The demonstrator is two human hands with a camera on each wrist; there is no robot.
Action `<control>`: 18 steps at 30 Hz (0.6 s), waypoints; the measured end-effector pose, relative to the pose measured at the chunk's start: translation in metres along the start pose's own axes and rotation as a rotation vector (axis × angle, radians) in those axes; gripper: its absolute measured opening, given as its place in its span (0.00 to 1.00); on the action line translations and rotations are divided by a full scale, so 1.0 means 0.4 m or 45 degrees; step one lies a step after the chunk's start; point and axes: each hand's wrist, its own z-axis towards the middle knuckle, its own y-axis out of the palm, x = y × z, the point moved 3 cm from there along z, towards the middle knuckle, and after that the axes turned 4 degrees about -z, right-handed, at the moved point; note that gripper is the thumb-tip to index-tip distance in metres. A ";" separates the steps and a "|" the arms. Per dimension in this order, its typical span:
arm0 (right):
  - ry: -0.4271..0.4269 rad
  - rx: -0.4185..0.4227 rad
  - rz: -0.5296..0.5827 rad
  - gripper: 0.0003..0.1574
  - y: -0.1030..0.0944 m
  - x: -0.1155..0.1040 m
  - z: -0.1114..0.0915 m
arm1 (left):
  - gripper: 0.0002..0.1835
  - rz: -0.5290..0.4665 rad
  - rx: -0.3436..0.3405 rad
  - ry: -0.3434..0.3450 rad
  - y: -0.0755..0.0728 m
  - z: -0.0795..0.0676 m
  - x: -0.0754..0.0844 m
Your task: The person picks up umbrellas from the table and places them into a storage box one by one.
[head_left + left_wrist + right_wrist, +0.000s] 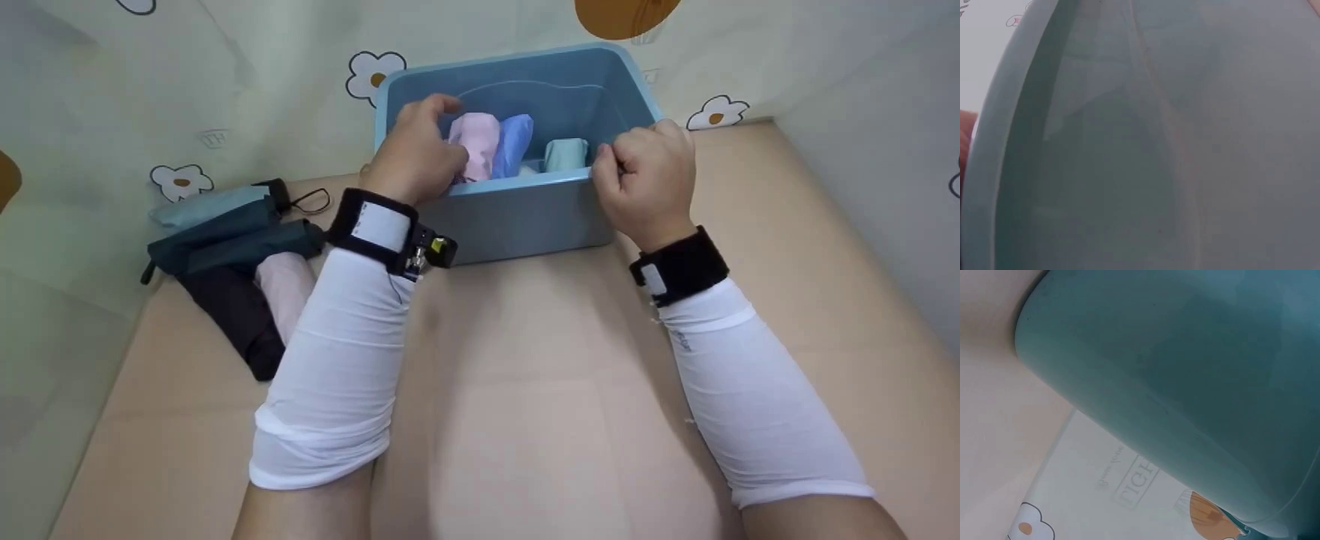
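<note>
Five umbrellas left of my grip, my left hand beside one pink bundle, its hold I cannot tell, one blue bundle, one mint bundle, all in one bin between my hands, my right hand gripping its rim

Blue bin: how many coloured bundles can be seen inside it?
3 clear ones: pink bundle at left, blue bundle beside it, pale green bundle at right. More may be hidden.

tan surface; blue bin standing near far edge; folded umbrellas heaped at left.
</note>
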 end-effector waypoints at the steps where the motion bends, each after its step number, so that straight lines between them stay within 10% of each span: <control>1: 0.000 -0.002 -0.001 0.29 0.000 0.000 0.000 | 0.37 0.004 -0.003 0.009 0.001 0.000 0.000; 18: 0.029 -0.038 0.008 0.30 -0.001 -0.001 0.001 | 0.33 0.138 -0.080 0.061 0.007 -0.001 0.002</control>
